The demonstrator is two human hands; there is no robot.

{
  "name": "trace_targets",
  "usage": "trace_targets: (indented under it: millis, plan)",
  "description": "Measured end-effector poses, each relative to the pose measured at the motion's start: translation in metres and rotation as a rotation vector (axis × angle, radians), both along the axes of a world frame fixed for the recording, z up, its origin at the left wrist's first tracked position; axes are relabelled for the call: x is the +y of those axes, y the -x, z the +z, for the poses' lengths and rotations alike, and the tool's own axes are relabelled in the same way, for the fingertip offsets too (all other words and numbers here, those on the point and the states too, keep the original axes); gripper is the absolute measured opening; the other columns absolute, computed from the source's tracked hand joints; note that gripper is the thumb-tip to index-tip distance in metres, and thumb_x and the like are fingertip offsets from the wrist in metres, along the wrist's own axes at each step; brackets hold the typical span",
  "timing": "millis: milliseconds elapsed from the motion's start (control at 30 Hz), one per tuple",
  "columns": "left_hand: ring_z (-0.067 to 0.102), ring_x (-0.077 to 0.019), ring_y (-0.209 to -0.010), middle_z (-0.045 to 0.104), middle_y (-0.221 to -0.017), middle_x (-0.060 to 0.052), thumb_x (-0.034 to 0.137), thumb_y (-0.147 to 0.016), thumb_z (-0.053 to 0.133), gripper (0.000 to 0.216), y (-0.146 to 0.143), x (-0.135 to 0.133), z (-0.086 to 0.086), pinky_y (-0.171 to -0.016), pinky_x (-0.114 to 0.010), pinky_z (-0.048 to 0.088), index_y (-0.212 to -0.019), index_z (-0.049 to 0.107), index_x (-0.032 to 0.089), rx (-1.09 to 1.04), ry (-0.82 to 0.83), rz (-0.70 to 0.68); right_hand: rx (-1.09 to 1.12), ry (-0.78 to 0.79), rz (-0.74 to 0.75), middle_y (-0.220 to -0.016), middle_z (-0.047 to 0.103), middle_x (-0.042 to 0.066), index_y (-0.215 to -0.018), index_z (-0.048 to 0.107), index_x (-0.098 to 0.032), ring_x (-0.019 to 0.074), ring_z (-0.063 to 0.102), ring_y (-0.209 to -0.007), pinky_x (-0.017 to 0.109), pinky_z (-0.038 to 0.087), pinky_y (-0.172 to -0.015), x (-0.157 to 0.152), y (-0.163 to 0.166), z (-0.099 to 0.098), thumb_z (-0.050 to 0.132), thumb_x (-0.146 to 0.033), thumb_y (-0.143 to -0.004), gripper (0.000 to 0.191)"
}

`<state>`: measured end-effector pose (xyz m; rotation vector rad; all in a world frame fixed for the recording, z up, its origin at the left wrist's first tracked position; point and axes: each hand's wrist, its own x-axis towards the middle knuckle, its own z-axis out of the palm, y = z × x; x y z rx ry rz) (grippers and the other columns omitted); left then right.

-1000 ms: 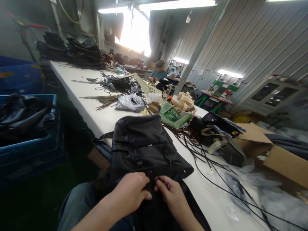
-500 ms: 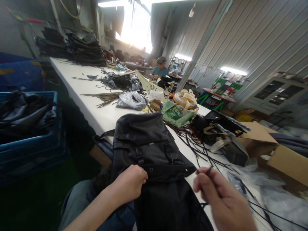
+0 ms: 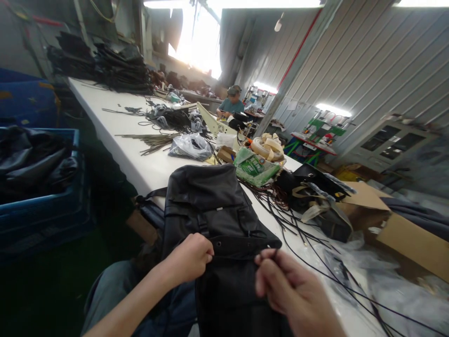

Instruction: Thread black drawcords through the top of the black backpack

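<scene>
A black backpack [image 3: 210, 201] lies on the near edge of the long white table [image 3: 115, 135], its opening toward me and hanging over my lap. My left hand [image 3: 189, 257] is closed on the bag's black eyeleted rim at its left side. My right hand [image 3: 291, 292] is raised just in front of the rim, fingers pinched on a thin black cord whose end shows above the fingertips. A bundle of black cords [image 3: 298, 229] lies on the table to the right of the bag.
Blue crate [image 3: 38, 206] with black material stands at left. On the table: green packet [image 3: 254, 168], clear bag [image 3: 191, 147], tape rolls [image 3: 268, 147], stacked black bags [image 3: 105, 70] far back. Cardboard boxes [image 3: 403, 234] and plastic wrap at right. Another person [image 3: 229, 104] sits at the far end.
My right hand left the bag's rim, swung out right to the cords, and has come back toward the rim pinching a cord. My left hand kept its hold.
</scene>
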<state>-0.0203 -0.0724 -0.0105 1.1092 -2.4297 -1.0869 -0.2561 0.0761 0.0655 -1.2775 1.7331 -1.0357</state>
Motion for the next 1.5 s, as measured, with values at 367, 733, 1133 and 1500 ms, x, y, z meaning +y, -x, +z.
trace_targets:
  millis: [367, 733, 1133, 1500]
  plan:
    - [0.080, -0.0250, -0.086, 0.086, -0.087, -0.005, 0.012, -0.086, 0.068, 0.022, -0.001, -0.005, -0.001, -0.074, -0.033, 0.050, -0.086, 0.087, 0.022, 0.039, -0.042, 0.005, 0.221, -0.099, 0.050, -0.075, 0.065, 0.003, -0.080, 0.061, -0.022, 0.0203, 0.056, -0.071, 0.031, 0.036, -0.063, -0.034, -0.058, -0.101, 0.058, -0.052, -0.102, 0.038]
    - [0.078, -0.0268, -0.086, 0.082, -0.085, -0.008, 0.012, -0.090, 0.064, 0.022, -0.001, 0.005, -0.008, -0.075, -0.034, 0.049, -0.082, 0.081, 0.021, 0.040, -0.006, 0.034, 0.275, -0.100, 0.020, -0.067, 0.055, -0.001, -0.073, 0.051, -0.023, 0.0163, 0.047, -0.065, 0.030, 0.029, -0.060, -0.039, -0.066, -0.110, 0.059, -0.042, -0.096, 0.031]
    - [0.078, -0.0248, -0.085, 0.082, -0.083, -0.005, 0.011, -0.086, 0.065, 0.021, 0.000, -0.001, -0.011, -0.073, -0.033, 0.047, -0.080, 0.082, 0.022, 0.074, -0.044, 0.046, 0.318, -0.024, 0.008, -0.069, 0.065, 0.002, -0.081, 0.059, -0.022, 0.0171, 0.055, -0.061, 0.032, 0.029, -0.061, -0.038, -0.076, -0.127, 0.054, -0.041, -0.100, 0.028]
    - [0.074, -0.0210, -0.073, 0.077, -0.075, -0.005, 0.004, -0.089, 0.054, 0.028, 0.000, 0.002, -0.011, -0.064, -0.028, 0.047, -0.074, 0.072, 0.018, 0.136, -0.128, 0.040, 0.274, 0.000, -0.031, -0.066, 0.055, -0.002, -0.073, 0.052, -0.022, 0.0142, 0.046, -0.063, 0.030, 0.029, -0.061, -0.040, -0.074, -0.131, 0.056, -0.039, -0.096, 0.029]
